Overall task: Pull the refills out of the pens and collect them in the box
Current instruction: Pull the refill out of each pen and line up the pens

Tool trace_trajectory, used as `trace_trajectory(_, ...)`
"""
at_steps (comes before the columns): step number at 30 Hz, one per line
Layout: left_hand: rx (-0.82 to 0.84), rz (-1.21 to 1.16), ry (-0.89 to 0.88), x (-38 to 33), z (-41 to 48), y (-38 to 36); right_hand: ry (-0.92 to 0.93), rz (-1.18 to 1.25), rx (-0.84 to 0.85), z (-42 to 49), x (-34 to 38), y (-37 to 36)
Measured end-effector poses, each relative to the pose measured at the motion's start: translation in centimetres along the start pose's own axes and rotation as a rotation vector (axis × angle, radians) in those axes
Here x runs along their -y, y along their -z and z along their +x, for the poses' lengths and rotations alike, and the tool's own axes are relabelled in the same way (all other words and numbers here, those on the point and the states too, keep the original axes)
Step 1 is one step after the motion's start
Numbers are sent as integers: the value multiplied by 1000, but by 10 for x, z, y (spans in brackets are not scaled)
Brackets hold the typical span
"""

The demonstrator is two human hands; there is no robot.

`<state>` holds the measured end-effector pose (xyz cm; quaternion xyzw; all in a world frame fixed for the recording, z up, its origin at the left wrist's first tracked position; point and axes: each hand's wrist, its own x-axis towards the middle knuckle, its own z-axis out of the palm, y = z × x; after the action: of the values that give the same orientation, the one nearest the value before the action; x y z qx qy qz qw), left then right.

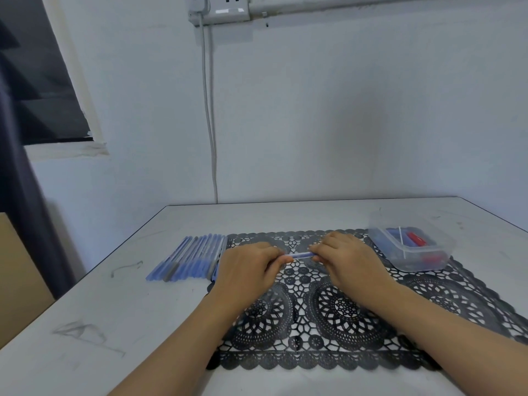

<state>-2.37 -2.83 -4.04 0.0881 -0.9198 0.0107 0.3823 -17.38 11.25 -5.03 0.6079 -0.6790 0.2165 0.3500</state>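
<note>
Fingers [275,254] of the left hand [251,267] and the right hand [350,257] are curled tight on the 2 ends of 1 blue pen [303,255], held flat just over the black lace mat [343,315]. More blue pens [188,260] lie in a row on the tabletop [114,324], left of the mat. The clear box [380,240] sits at the mat's far right corner, with blue and red bits [415,239] inside.

Cool, bluish, fairly dim light is spreading evenly over the wall [343,124] and table [114,324], casting only soft shadows, one falling just below the power socket [218,10]. Wide-angle distortion is bending the frame edges, and the dark curtain [25,195] at the left is smearing into blur.
</note>
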Motion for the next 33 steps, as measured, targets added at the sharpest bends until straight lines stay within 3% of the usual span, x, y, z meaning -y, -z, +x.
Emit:
trace_trajectory(10, 205, -79, 174, -12, 2, 12, 75, -34, 24, -1, -3, 3)
trace_trajectory(17, 396, -472, 447, -7, 3, 5, 126, -52, 28, -1, -1, 6)
trace_trajectory(26, 366, -149, 318, -2, 1, 3, 24, 8, 87, -1, 1, -2)
trace_trajectory(33, 328, -67, 176, 3, -1, 0, 6, 66, 44, 0, 3, 4)
